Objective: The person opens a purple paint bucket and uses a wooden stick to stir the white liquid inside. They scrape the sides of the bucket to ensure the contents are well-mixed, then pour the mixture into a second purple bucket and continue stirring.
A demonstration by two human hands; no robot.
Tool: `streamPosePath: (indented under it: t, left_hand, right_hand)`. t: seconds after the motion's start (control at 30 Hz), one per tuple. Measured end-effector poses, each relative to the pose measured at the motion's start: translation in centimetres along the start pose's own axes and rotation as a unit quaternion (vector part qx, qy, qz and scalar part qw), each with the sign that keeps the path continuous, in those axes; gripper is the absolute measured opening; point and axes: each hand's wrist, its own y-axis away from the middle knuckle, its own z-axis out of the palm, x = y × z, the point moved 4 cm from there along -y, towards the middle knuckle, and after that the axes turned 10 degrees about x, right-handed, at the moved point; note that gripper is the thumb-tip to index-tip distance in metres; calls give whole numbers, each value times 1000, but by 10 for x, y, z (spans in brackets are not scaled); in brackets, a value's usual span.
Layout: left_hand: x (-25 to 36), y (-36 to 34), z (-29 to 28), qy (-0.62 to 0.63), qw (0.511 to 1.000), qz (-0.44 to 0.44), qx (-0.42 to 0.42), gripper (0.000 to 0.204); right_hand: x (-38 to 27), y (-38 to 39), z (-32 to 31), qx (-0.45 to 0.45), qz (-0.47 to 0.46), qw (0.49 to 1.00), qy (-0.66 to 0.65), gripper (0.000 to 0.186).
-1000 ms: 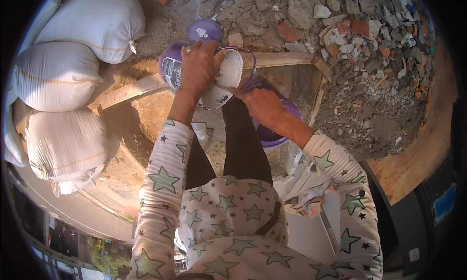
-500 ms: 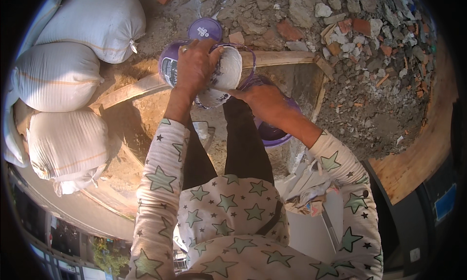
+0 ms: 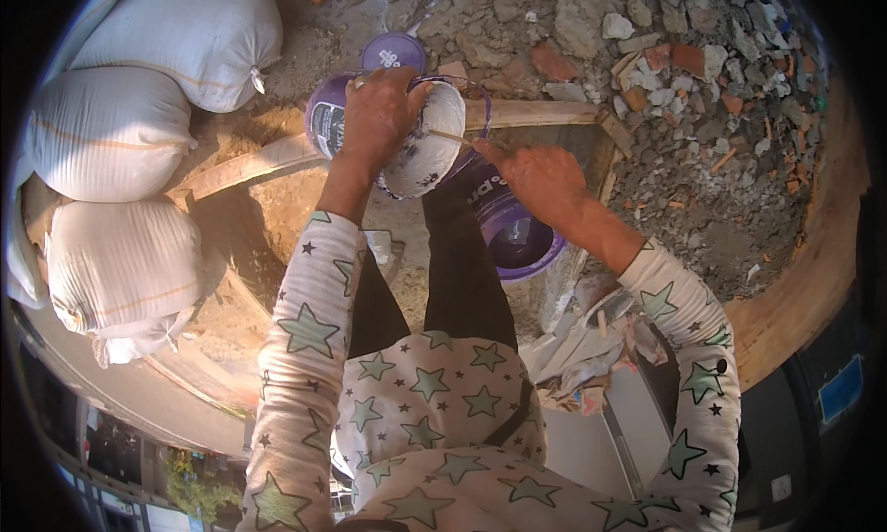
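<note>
My left hand (image 3: pixel 381 116) grips the side of a purple bucket (image 3: pixel 323 121), which lies tipped over with its mouth facing right. White paste-like material (image 3: pixel 434 116) coats its inner wall, with dark specks near the lower rim. In my right hand (image 3: pixel 545 188) is a thin stick (image 3: pixel 450 137), its far end reaching into the bucket's mouth; whether that end touches the wall I cannot tell. Under my right forearm stands a second purple bucket (image 3: pixel 531 246), dark inside and partly hidden by the hand. A round purple lid (image 3: pixel 393 54) lies just beyond the tipped bucket.
Full white sacks (image 3: pixel 111 135) are piled at the left. Broken brick and concrete rubble (image 3: pixel 684 144) covers the right and far side. A wooden beam (image 3: pixel 249 170) crosses behind the buckets. Paint-stained scraps (image 3: pixel 591 347) lie by my right elbow, and a small white container (image 3: pixel 379 244) sits between my legs.
My right hand has moved away from the bucket's lower rim to the right, and the stick now shows across its mouth. The tipped bucket has turned slightly, showing more of its inner wall.
</note>
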Motion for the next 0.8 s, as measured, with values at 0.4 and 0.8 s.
streamPosePath:
  t: [0.4, 0.8]
  left_hand:
    - [6, 3, 11, -32, 999, 20, 12, 35]
    - [1, -2, 10, -22, 999, -33, -31, 31]
  right_hand:
    - [-13, 13, 11, -40, -65, 990, -122, 54]
    - [-38, 6, -45, -79, -15, 989, -125, 24]
